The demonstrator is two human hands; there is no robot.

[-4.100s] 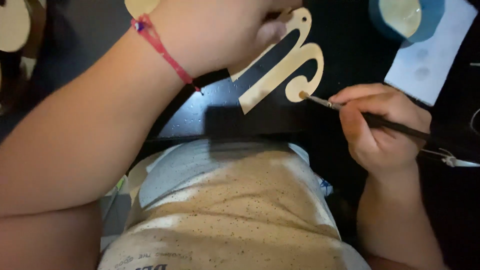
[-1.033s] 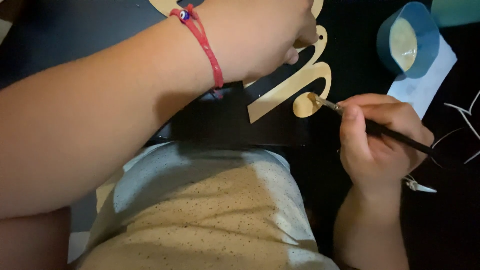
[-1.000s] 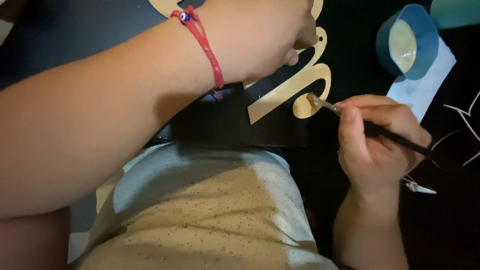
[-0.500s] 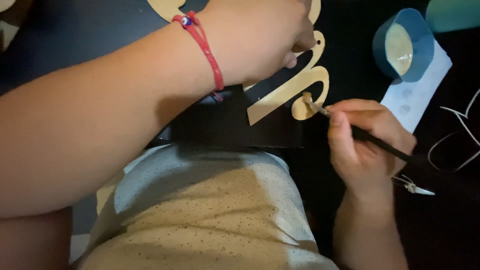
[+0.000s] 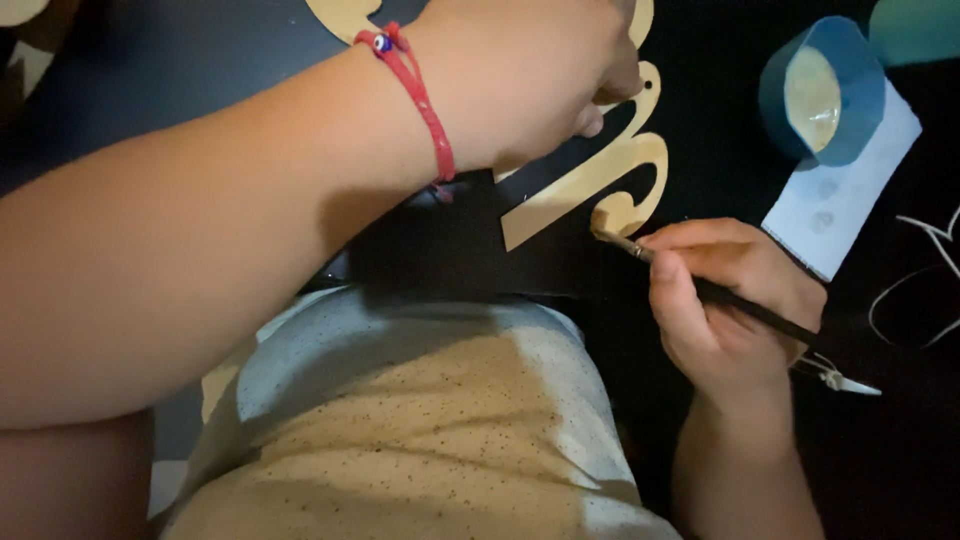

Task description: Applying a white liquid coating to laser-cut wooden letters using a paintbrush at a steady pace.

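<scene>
Pinched in the right hand [image 5: 735, 310], thin paintbrush [image 5: 700, 285] touches the curly cream cutout [image 5: 600, 180] just beyond the fingertips; left hand [image 5: 540, 70] clamps its upper part. Cutout probably light, stiff, snappable: hold broad strokes

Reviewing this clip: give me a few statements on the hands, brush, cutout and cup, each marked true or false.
1. The right hand holds a thin brush. True.
2. The brush tip touches the curled end of the tan cutout. True.
3. The left hand is off the cutout. False: it rests on the cutout's upper part.
4. The blue cup stands on a white sheet. True.
5. The bracelet on the left wrist is green. False: it is red.
</scene>
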